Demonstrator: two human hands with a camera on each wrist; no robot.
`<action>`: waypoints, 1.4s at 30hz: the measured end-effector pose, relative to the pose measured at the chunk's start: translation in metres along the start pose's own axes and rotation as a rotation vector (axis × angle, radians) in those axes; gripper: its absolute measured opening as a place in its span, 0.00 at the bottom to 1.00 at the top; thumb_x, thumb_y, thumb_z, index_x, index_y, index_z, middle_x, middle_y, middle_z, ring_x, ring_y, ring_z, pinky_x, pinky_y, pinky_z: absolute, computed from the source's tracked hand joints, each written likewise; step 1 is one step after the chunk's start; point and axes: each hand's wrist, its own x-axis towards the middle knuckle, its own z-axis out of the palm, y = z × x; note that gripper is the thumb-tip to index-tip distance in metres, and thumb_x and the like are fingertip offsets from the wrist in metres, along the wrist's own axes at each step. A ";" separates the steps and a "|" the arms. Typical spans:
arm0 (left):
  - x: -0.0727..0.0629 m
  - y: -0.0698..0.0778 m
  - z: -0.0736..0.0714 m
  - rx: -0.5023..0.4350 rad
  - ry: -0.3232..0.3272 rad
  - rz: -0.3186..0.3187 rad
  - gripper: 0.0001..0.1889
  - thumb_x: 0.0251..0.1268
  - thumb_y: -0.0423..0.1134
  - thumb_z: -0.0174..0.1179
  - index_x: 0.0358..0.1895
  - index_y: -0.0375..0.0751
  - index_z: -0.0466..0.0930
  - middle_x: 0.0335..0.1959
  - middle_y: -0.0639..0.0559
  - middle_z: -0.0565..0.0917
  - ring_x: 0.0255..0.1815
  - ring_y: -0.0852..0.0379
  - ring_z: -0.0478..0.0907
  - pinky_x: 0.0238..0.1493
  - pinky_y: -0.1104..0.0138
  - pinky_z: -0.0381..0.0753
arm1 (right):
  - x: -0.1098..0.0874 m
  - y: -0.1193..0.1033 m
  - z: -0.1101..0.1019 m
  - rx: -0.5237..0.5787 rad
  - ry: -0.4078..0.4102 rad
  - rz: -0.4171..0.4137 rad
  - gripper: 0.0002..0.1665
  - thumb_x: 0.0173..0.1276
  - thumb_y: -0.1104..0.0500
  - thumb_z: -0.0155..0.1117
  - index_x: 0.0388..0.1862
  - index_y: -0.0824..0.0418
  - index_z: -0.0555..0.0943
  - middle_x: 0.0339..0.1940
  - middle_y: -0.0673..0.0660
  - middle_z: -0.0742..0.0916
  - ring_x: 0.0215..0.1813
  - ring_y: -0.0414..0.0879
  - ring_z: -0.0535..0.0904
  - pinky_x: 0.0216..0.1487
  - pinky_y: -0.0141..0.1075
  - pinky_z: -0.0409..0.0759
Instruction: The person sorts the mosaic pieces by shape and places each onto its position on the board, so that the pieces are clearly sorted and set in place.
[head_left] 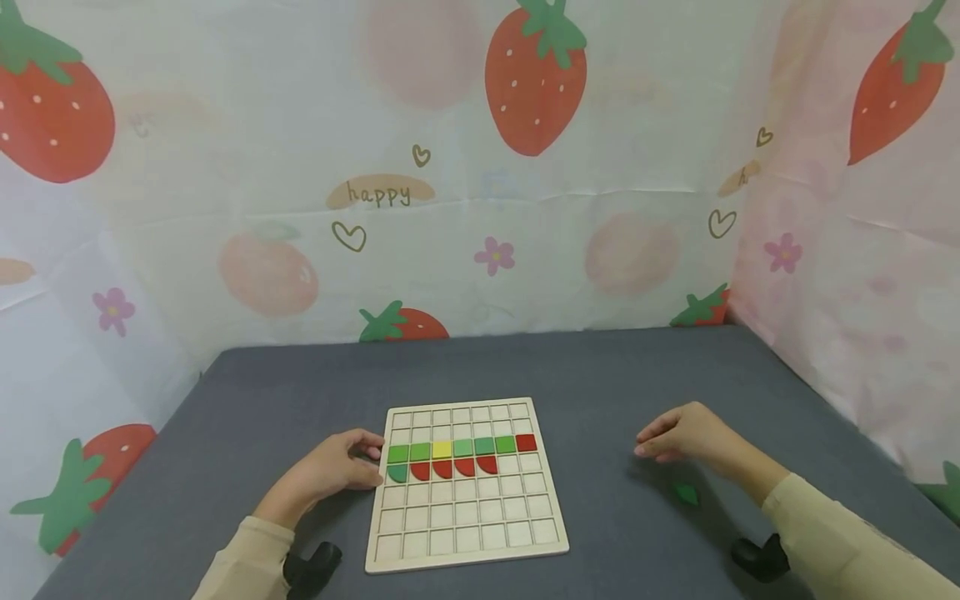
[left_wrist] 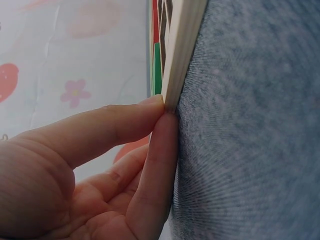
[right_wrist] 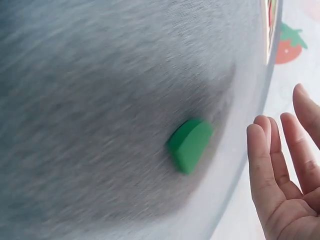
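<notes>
My left hand (head_left: 341, 467) is at the left edge of a light wooden grid board (head_left: 465, 561), thumb and fingers reaching to its side. In the left wrist view, straight fingertips touch the board's edge (left_wrist: 181, 55). One row holds green squares (head_left: 409, 452), a yellow square (head_left: 442, 450) and a red square (head_left: 526, 442). Below them sit a green rounded piece (head_left: 397, 472) and several red rounded pieces (head_left: 443, 469). Off to the right, my right hand (head_left: 686, 435) hovers above the table with nothing between its fingers. Near it lies a loose green rounded piece (right_wrist: 192, 145).
The board lies flat on a dark grey cloth-covered table (head_left: 600, 383). A strawberry-printed curtain (head_left: 465, 275) stands behind the table and along both sides. Black straps with mounts (head_left: 761, 557) sit by both wrists.
</notes>
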 end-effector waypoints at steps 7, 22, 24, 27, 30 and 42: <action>0.000 0.000 0.001 0.008 0.011 -0.002 0.30 0.55 0.25 0.67 0.63 0.23 0.69 0.47 0.42 0.74 0.41 0.57 0.78 0.42 0.64 0.83 | -0.006 0.019 -0.013 0.011 0.008 0.055 0.21 0.54 0.58 0.80 0.43 0.69 0.87 0.39 0.52 0.90 0.36 0.40 0.86 0.41 0.36 0.86; 0.001 0.000 0.001 -0.002 0.003 0.011 0.30 0.55 0.24 0.66 0.63 0.23 0.69 0.47 0.40 0.74 0.41 0.57 0.78 0.42 0.63 0.83 | -0.022 0.046 -0.029 0.024 -0.055 0.068 0.21 0.53 0.59 0.80 0.42 0.71 0.87 0.34 0.50 0.90 0.34 0.38 0.85 0.38 0.35 0.86; 0.001 0.000 0.001 0.001 0.004 0.010 0.30 0.55 0.24 0.67 0.63 0.23 0.69 0.47 0.40 0.74 0.41 0.57 0.78 0.42 0.63 0.83 | -0.023 0.047 -0.028 0.029 -0.058 0.076 0.20 0.53 0.60 0.80 0.41 0.71 0.87 0.34 0.51 0.90 0.33 0.39 0.86 0.38 0.35 0.86; 0.001 0.000 0.001 0.007 0.008 0.009 0.31 0.55 0.24 0.67 0.63 0.23 0.69 0.48 0.40 0.74 0.41 0.57 0.78 0.42 0.64 0.83 | -0.024 0.048 -0.028 0.028 -0.072 0.074 0.20 0.52 0.60 0.80 0.40 0.71 0.87 0.33 0.51 0.90 0.32 0.40 0.86 0.37 0.35 0.86; 0.000 0.001 0.002 0.011 0.013 0.007 0.30 0.55 0.24 0.67 0.63 0.23 0.69 0.47 0.40 0.74 0.41 0.57 0.78 0.42 0.64 0.83 | -0.024 0.048 -0.026 0.023 -0.071 0.077 0.19 0.52 0.61 0.80 0.39 0.71 0.87 0.32 0.52 0.90 0.31 0.40 0.86 0.36 0.35 0.86; -0.002 0.002 0.001 0.010 0.002 0.007 0.30 0.56 0.25 0.66 0.63 0.23 0.69 0.47 0.40 0.74 0.42 0.55 0.77 0.43 0.62 0.83 | -0.025 0.042 -0.018 -0.103 -0.036 0.047 0.11 0.53 0.65 0.78 0.33 0.71 0.88 0.28 0.52 0.89 0.29 0.40 0.85 0.34 0.36 0.86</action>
